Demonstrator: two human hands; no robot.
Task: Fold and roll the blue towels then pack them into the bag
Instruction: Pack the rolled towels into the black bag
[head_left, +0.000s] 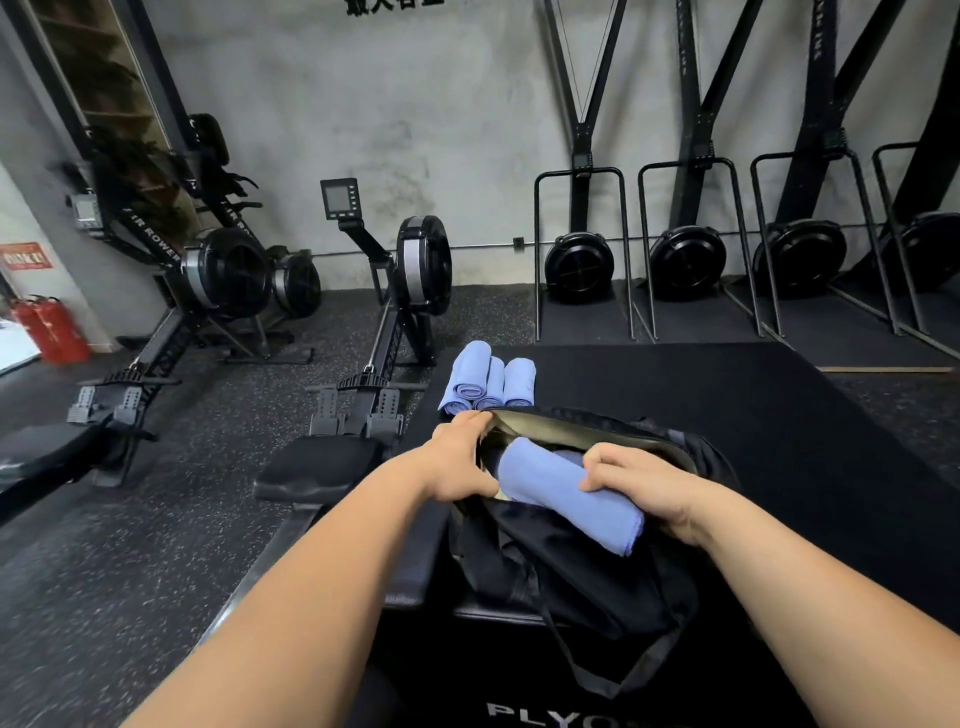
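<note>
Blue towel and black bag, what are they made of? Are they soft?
The rolled blue towel in the right hand looks like soft, matte cloth, maybe microfibre: it dents in the grip and has no shine. The black bag looks like thin woven fabric with a slight sheen, perhaps nylon: it sags in loose wrinkles.
</note>
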